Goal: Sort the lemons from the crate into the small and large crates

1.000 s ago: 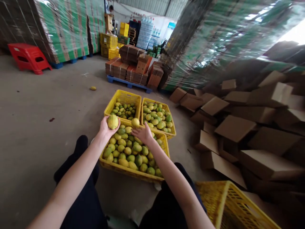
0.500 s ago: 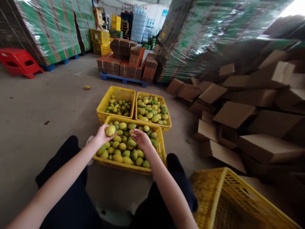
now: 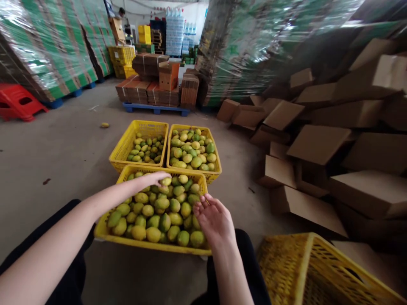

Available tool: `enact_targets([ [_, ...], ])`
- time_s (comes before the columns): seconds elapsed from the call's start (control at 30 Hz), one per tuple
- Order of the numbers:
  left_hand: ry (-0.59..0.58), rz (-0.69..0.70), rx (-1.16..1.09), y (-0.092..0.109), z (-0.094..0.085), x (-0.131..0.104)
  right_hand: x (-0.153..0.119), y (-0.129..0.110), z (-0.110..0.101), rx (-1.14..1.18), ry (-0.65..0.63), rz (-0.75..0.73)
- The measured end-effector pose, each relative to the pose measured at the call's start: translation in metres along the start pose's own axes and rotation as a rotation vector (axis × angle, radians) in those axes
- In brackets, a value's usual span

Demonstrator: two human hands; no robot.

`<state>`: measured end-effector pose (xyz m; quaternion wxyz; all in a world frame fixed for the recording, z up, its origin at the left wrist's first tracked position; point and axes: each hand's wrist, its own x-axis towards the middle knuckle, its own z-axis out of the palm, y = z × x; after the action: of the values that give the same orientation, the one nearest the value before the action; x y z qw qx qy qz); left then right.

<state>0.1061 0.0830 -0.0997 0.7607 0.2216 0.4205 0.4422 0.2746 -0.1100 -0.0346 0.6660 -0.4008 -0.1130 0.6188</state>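
Note:
The near yellow crate (image 3: pixel 152 246) is full of green-yellow lemons (image 3: pixel 153 234) and sits between my knees. Above its far side, my left hand (image 3: pixel 158 178) has its fingers closed on a yellowish lemon (image 3: pixel 165 181), which sticks out past the fingertips. My right hand (image 3: pixel 216 218) is palm up over the crate's right edge, fingers spread slightly and nothing in the palm. Just beyond stand two more yellow crates: the left crate (image 3: pixel 119 152) holds smaller lemons low inside, while the right crate (image 3: pixel 217 163) is filled close to its rim.
Another yellow crate (image 3: pixel 286 262) stands at my lower right. Cardboard boxes (image 3: pixel 318 144) lie piled on the right. Flattened cartons (image 3: pixel 163 93) rest on a blue pallet (image 3: pixel 155 109) ahead. A red stool (image 3: pixel 20 101) and a loose lemon (image 3: pixel 104 125) are on the left floor.
My left hand has moved right across the near crate with a lemon, its back now turned up. My right hand has drawn back to the right and turned palm up. The view has shifted.

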Motion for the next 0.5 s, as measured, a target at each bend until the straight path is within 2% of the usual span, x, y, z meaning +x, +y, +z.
enact_targets([
  [0.07, 0.035, 0.029, 0.292, 0.022, 0.03, 0.047, -0.008, -0.007, -0.015, 0.016, 0.048, -0.031],
  [0.17, 0.045, 0.211, 0.767, 0.049, 0.07, 0.111, -0.014, -0.014, -0.03, 0.061, 0.147, -0.073],
  [0.27, -0.032, 0.314, 1.001, 0.056, 0.092, 0.159, -0.017, -0.017, -0.029, 0.151, 0.265, -0.065],
  [0.37, -0.147, 0.293, 1.215, 0.048, 0.093, 0.19, -0.016, -0.014, -0.016, 0.21, 0.292, 0.021],
  [0.5, -0.293, 0.266, 1.498, 0.041, 0.074, 0.211, -0.009, -0.005, -0.002, 0.218, 0.225, 0.103],
])
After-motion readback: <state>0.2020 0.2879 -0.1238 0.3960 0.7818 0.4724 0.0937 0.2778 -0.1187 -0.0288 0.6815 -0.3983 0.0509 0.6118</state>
